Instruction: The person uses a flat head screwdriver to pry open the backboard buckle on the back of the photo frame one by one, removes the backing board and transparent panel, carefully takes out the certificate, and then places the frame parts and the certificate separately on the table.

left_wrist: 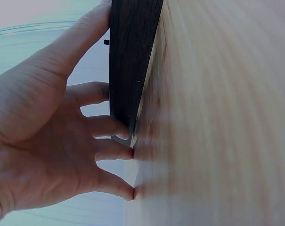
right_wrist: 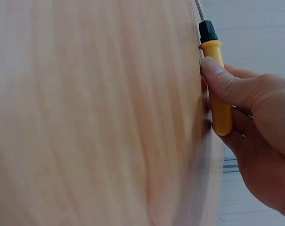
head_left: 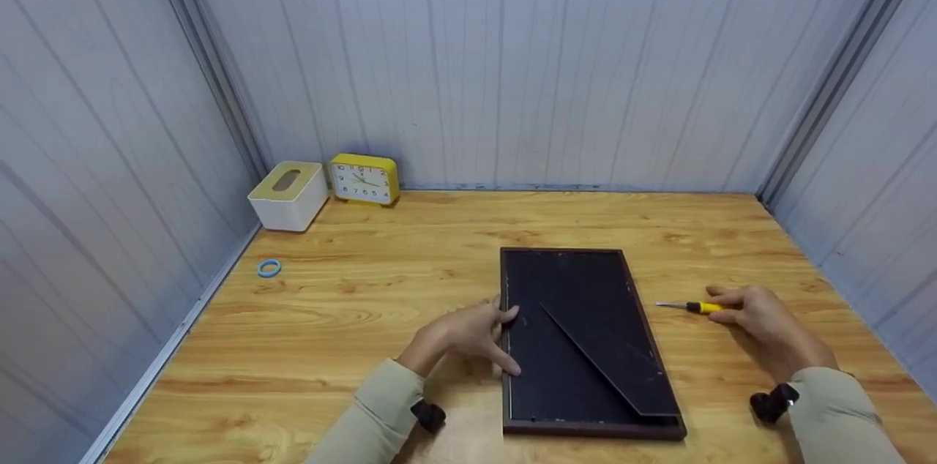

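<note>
A dark picture frame (head_left: pixel 578 288) lies back side up on the table, its support leg (head_left: pixel 611 361) running slantwise across the backing. My left hand (head_left: pixel 476 336) rests at the frame's left edge with fingers spread. In the left wrist view, the thumb of that hand (left_wrist: pixel 48 132) touches the frame's side (left_wrist: pixel 133 56), and the lower fingertips meet the tabletop. To the right of the frame, my right hand (head_left: pixel 761 321) pinches a yellow-handled screwdriver (head_left: pixel 703 307) whose metal shaft points left. The right wrist view shows thumb and fingers on the yellow handle (right_wrist: pixel 221 113), close to the table.
At the back left stand a white tissue box (head_left: pixel 289 204) with a yellowish top and a yellow alarm clock (head_left: pixel 364 178). A blue ring (head_left: pixel 269 268) lies nearer on the left. Pale panel walls (head_left: pixel 512 69) enclose the wooden table (head_left: pixel 410 252) at the back and both sides.
</note>
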Demonstrator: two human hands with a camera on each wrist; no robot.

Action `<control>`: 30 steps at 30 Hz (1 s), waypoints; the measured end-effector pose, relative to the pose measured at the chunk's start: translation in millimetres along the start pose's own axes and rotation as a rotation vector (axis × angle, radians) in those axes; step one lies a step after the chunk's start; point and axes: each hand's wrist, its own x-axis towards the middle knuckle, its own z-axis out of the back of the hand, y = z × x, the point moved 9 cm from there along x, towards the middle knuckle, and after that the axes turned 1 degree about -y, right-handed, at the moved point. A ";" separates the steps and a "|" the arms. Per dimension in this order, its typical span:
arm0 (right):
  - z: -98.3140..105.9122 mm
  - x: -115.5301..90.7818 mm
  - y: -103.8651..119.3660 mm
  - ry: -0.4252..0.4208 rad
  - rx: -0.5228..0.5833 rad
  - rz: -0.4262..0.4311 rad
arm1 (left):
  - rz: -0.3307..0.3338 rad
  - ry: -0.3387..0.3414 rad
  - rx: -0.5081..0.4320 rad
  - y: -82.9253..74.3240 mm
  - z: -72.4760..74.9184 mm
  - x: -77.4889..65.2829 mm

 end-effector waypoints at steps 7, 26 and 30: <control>-3.2 -11.2 -4.6 0.040 0.121 -0.015 | -0.010 -0.003 0.008 -1.4 -1.7 -1.0; -3.9 -17.4 -2.5 0.087 0.092 -0.063 | -0.011 0.000 0.008 0.0 -1.3 0.2; -3.7 -18.9 -5.4 0.078 0.121 -0.092 | -0.009 0.000 0.023 -0.4 -1.5 0.4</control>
